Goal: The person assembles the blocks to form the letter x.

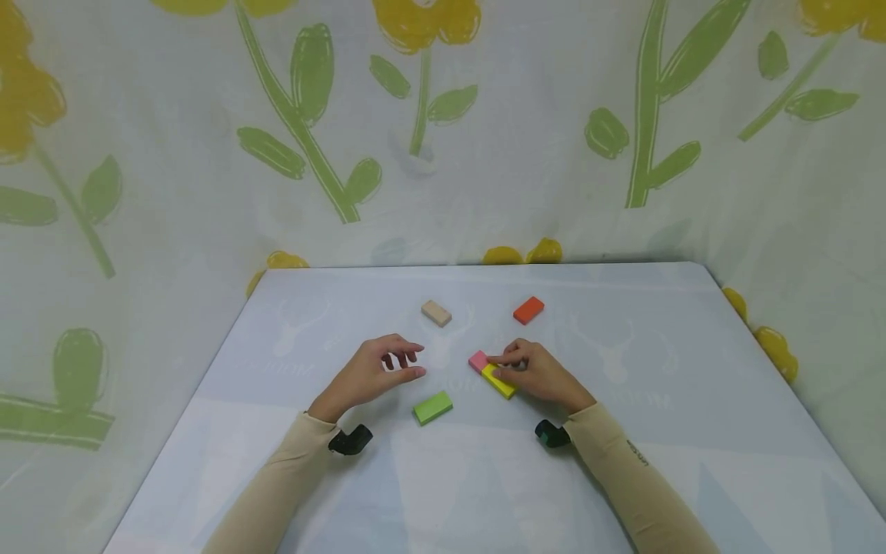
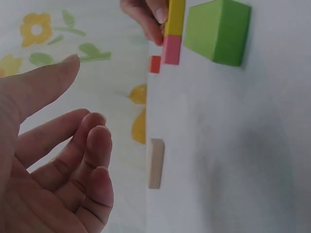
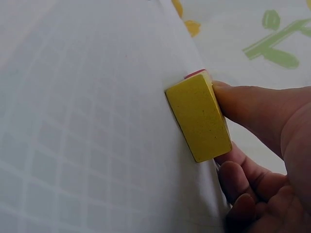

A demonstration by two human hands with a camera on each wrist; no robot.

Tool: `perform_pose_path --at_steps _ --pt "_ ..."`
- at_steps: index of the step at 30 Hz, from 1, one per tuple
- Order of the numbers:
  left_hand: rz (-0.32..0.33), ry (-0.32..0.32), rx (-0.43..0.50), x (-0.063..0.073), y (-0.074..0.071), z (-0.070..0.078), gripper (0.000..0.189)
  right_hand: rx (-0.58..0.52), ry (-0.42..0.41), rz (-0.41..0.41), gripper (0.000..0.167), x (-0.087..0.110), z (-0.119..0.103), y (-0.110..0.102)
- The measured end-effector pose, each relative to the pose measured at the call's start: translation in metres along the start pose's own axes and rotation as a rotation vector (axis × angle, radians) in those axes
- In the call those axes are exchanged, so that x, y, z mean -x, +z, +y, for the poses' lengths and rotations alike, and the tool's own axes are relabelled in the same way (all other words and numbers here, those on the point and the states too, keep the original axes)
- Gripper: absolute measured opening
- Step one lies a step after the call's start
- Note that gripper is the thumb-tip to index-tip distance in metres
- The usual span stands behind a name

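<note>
My right hand (image 1: 543, 375) pinches a yellow block (image 1: 500, 382) between thumb and fingers at the middle of the table. At its far left end sits a pink block (image 1: 477, 362), apparently touching end to end. In the right wrist view, the yellow block (image 3: 199, 121) shows its near face and hides most of the pink one. Raised over the table on the left, my left hand (image 1: 367, 375) holds nothing, its fingers loosely bent and thumb apart. A green block (image 1: 433, 408) lies to its lower right, also seen large in the left wrist view.
Farther back lie a beige wooden block (image 1: 436, 313) and an orange-red block (image 1: 529, 310), well apart. The pale table (image 1: 616, 477) ends at a back edge against a flower-patterned cloth (image 1: 526, 154). Dark wrist devices (image 1: 351, 440) sit by both sleeves.
</note>
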State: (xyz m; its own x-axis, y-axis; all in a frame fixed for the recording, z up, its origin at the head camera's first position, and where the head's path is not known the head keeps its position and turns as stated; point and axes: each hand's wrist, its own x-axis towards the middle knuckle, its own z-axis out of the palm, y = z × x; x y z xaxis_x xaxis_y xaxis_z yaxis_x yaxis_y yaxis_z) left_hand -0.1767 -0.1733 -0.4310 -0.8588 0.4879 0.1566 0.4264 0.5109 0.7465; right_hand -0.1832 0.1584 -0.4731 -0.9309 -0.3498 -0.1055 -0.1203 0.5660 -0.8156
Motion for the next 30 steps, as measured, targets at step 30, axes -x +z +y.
perform_pose_path --at_steps 30 --pt "-0.21 0.016 -0.123 0.027 0.02 -0.002 0.033 0.004 0.048 -0.004 0.031 0.0 -0.005 0.0"
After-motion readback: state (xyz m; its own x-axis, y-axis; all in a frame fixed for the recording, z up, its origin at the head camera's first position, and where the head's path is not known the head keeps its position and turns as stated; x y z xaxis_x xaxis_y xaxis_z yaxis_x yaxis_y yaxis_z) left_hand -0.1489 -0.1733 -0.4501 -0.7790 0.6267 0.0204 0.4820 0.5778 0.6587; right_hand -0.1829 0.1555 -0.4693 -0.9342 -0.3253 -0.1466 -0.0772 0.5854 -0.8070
